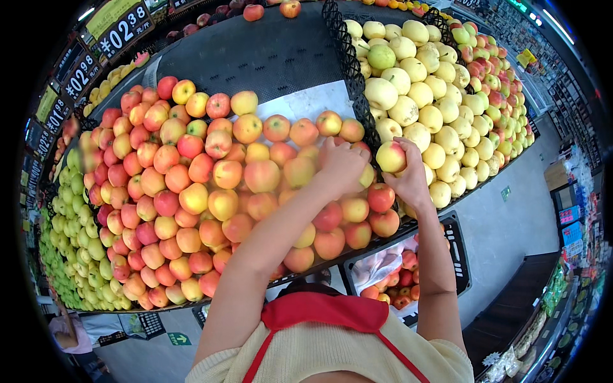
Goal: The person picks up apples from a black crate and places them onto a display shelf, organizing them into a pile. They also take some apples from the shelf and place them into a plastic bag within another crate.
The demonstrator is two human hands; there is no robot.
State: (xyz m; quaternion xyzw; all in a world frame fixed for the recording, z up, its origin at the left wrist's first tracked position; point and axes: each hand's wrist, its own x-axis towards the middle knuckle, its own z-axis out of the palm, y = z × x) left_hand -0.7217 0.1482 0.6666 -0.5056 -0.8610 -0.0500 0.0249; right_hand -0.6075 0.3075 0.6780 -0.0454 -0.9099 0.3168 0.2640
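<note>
My right hand (411,179) holds a yellow-and-red apple (391,157) with thumb and fingers around its side, beside the black lattice divider (355,81). My left hand (341,165) lies over the right part of the apple pile (261,175), its fingers curled down among the fruit. A yellowish apple (367,176) shows just under that palm; whether the fingers grip one is hidden. White paper (306,101) lines the display behind these apples. Just right of the divider lie pale yellow pears (431,119), with one greener fruit (381,57) on top.
A black crate (462,268) holding apples (400,282) and a plastic liner stands on the floor below the display edge. Green fruit (76,230) lies at left, red-green fruit (495,81) at far right. Price signs (123,29) line the back. Another person (67,330) is at lower left.
</note>
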